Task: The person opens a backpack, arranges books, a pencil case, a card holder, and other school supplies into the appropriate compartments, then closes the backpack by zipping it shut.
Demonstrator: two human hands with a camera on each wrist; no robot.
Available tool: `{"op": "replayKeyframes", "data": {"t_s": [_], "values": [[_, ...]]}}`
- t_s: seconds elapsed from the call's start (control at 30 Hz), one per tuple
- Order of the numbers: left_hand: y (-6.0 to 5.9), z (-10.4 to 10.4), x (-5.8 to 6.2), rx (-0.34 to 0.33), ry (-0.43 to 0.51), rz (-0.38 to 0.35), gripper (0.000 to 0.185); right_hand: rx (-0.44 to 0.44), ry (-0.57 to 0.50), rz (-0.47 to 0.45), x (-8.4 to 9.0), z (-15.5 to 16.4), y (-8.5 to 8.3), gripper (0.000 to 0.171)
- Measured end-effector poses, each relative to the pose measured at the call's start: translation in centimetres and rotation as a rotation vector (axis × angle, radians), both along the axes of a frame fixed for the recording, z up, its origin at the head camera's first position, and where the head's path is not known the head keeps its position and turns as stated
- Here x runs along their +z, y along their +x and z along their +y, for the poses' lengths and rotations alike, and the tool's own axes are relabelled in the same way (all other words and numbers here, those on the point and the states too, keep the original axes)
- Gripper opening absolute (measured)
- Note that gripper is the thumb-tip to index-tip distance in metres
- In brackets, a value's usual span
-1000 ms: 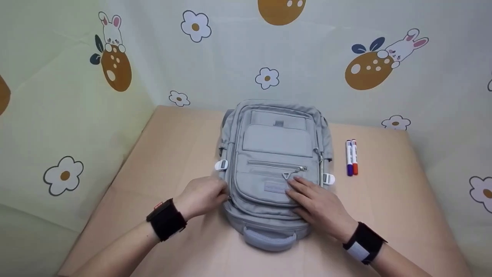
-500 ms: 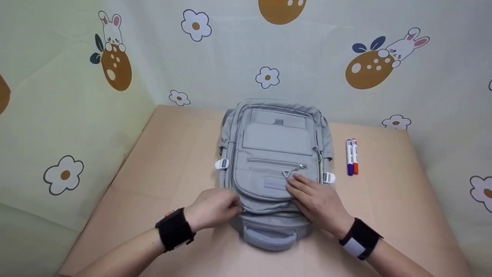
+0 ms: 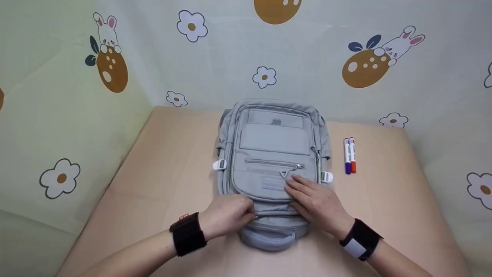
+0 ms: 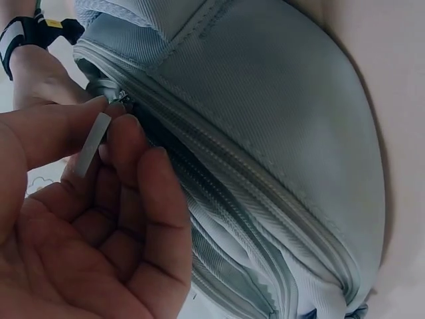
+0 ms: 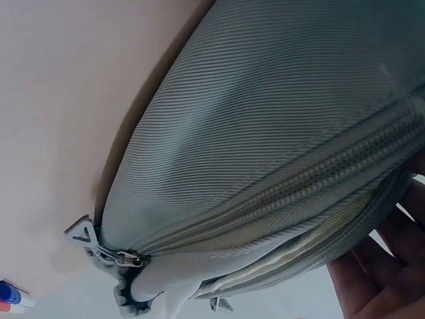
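1. The left hand [image 3: 230, 213] comes in from the person's left, its back turned up and its fingers curled, at the near left corner of the grey backpack [image 3: 275, 138].
2. In the left wrist view its thumb and forefinger pinch a flat, pale zip pull [image 4: 91, 145], with the other fingers bent in towards the palm.
3. The right hand [image 3: 317, 204] lies with fingers extended across the lower right of the pack's front; it grips nothing, and its fingertips rest near a triangular pull [image 3: 283, 174].
4. Each wrist wears a black band, the left band [image 3: 188, 234] and the right band [image 3: 361, 239].
5. The backpack lies front side up in the middle of the tan table [image 3: 173, 154], its padded handle [image 3: 268, 240] towards the person.
6. Its ribbed cloth carries a flat upper pocket [image 3: 275, 137], a short horizontal zip [image 3: 271, 163] below that, and a white buckle on either side.
7. Several zip tracks curve round the near end; the fingertips partly cover the slider, so how far that zip is closed is hard to tell.
8. Two markers [image 3: 350, 155] lie side by side to the pack's right.
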State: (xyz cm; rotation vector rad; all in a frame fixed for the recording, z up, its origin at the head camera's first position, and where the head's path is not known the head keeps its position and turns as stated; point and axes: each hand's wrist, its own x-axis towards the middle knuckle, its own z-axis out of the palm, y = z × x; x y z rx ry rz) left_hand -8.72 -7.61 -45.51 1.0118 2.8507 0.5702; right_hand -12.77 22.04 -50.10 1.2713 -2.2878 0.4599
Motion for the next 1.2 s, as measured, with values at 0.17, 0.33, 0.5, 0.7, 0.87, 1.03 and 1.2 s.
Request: {"op": "replayKeyframes", "data": {"t_s": [0.17,0.33,0.5,0.7,0.87,1.03,1.2], "values": [[0.0,-0.3,0.0,-0.006,0.008,0.002,0.009,-0.007,0.017,-0.064,0.2,1.5,0.2,0.057],[0.0,-0.4,0.0,-0.013,0.02,-0.009,0.009,-0.025,0.007,-0.07,0.3,3.8,0.2,0.061],[-0.2,-0.3,-0.1,0.004,0.009,-0.015,0.011,-0.065,0.003,-0.066,0.2,5.4,-0.2,0.065],[-0.4,-0.1,-0.3,0.015,-0.009,0.006,0.024,-0.093,0.048,-0.1,0.0,5.6,-0.5,0.068],[-0.5,0.4,-0.2,0.017,-0.012,-0.014,0.028,-0.125,0.071,-0.124,-0.2,5.1,-0.6,0.071],[-0.6,1.9,0.2,0.014,-0.017,-0.047,0.023,-0.137,0.062,-0.127,-0.3,4.9,-0.5,0.072],[-0.8,4.0,0.1,-0.014,-0.029,-0.08,0.018,-0.142,0.067,-0.128,-0.4,4.4,-0.4,0.07]]}}
